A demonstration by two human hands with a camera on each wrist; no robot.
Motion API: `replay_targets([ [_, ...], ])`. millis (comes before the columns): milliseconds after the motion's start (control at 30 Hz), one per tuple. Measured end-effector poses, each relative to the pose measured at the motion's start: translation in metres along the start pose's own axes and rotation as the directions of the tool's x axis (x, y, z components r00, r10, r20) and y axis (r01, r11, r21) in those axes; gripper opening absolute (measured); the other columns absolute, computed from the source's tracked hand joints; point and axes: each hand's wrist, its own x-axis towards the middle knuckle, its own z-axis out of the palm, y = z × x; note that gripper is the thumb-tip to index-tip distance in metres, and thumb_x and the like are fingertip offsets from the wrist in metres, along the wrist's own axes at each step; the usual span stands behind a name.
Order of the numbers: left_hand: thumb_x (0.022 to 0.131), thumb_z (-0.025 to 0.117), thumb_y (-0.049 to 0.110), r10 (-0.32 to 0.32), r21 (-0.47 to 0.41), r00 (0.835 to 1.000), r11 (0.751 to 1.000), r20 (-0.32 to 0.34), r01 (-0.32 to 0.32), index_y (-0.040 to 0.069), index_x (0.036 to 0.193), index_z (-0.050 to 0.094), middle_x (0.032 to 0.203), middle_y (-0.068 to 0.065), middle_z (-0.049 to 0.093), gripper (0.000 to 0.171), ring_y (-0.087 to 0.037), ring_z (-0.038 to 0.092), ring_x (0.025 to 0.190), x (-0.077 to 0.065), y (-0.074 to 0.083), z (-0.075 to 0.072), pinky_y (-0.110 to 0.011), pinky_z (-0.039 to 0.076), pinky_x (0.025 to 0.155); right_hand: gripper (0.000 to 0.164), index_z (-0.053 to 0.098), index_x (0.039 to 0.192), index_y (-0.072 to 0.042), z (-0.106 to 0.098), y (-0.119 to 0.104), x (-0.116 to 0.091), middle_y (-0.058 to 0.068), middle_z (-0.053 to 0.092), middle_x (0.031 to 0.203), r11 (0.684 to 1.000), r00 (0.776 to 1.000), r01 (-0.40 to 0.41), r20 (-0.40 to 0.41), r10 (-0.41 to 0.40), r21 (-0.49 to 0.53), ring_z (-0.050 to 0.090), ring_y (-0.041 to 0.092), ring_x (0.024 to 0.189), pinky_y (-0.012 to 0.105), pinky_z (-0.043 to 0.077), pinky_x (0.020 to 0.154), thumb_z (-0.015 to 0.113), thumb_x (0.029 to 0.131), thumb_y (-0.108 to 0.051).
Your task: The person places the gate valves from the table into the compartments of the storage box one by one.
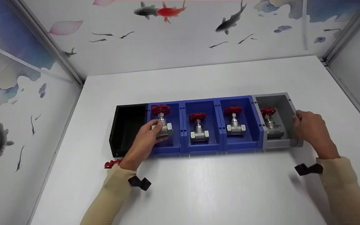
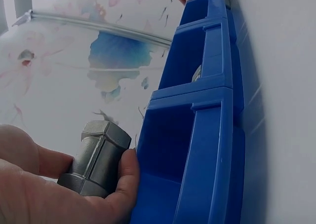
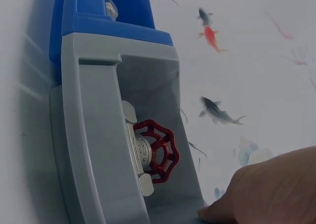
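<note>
My left hand (image 1: 143, 139) grips a metal gate valve (image 1: 165, 128) by its body, at the leftmost blue bin (image 1: 175, 117). Its red handwheel points toward the far wall. In the left wrist view, thumb and fingers lie on either side of the valve's hex-ended body (image 2: 98, 157), above the blue bin's rim. At the other end of the row, my right hand (image 1: 313, 128) holds the right wall of the grey bin (image 1: 280, 143). Inside that bin lies another valve (image 1: 273, 129); its red handwheel (image 3: 163, 152) shows in the right wrist view.
The middle blue bin (image 1: 202, 147) and right blue bin (image 1: 244, 146) each hold one valve. A black bin (image 1: 128, 125) forms the row's left end. Partly hidden by my left wrist, a red handwheel (image 1: 111, 163) lies on the white table (image 1: 211, 187). Printed panels surround the table.
</note>
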Motion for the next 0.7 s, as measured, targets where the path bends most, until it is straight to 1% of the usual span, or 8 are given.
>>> replay_targets([
  [100,0.107,0.047,0.023,0.004,-0.003,1.000,1.000,-0.005,-0.004,0.004,0.143,0.045,0.131,-0.014,0.053,0.041,-0.026,0.057,0.120,0.003,0.000,0.001,-0.039,0.050,0.099,0.031,0.056,0.111,0.022,-0.001,0.001,0.000,0.035,0.060,0.085,1.000,1.000,0.005,0.001,-0.005,0.001,0.055,0.038,0.067,0.050,0.043,0.057,0.044,0.102,-0.006],
  [233,0.107,0.047,0.021,0.008,0.002,1.000,1.000,-0.006,-0.008,0.004,0.143,0.045,0.129,-0.015,0.055,0.041,-0.026,0.059,0.116,0.006,0.000,0.002,-0.039,0.051,0.098,0.028,0.058,0.103,0.019,-0.001,0.001,0.001,0.030,0.059,0.078,1.000,1.000,0.004,0.000,-0.004,-0.004,0.052,0.034,0.064,0.045,0.041,0.055,0.044,0.101,-0.006],
  [467,0.107,0.046,0.019,0.005,0.025,1.000,1.000,-0.022,-0.004,0.003,0.144,0.045,0.130,-0.018,0.055,0.040,-0.026,0.060,0.113,0.009,0.002,0.006,-0.041,0.049,0.100,0.025,0.058,0.095,0.014,-0.001,0.000,0.001,0.026,0.059,0.075,1.000,1.000,0.010,-0.005,-0.010,-0.007,0.051,0.032,0.063,0.043,0.039,0.054,0.044,0.101,-0.006],
  [600,0.107,0.047,0.019,-0.004,0.036,0.999,0.999,-0.034,0.006,0.002,0.144,0.044,0.130,-0.017,0.055,0.041,-0.025,0.058,0.114,0.012,0.001,0.008,-0.040,0.048,0.102,0.027,0.058,0.100,0.017,-0.002,0.000,0.000,0.031,0.059,0.080,1.000,1.000,0.003,0.002,-0.003,-0.007,0.053,0.036,0.066,0.049,0.042,0.057,0.044,0.101,-0.006],
  [700,0.106,0.047,0.020,-0.015,0.040,0.999,0.999,-0.043,0.017,0.002,0.144,0.044,0.130,-0.016,0.055,0.041,-0.024,0.058,0.115,0.014,0.000,0.009,-0.040,0.047,0.102,0.030,0.056,0.108,0.020,-0.002,0.000,0.000,0.036,0.060,0.087,1.000,1.000,-0.005,0.008,0.005,-0.003,0.055,0.040,0.071,0.055,0.043,0.062,0.043,0.102,-0.007],
])
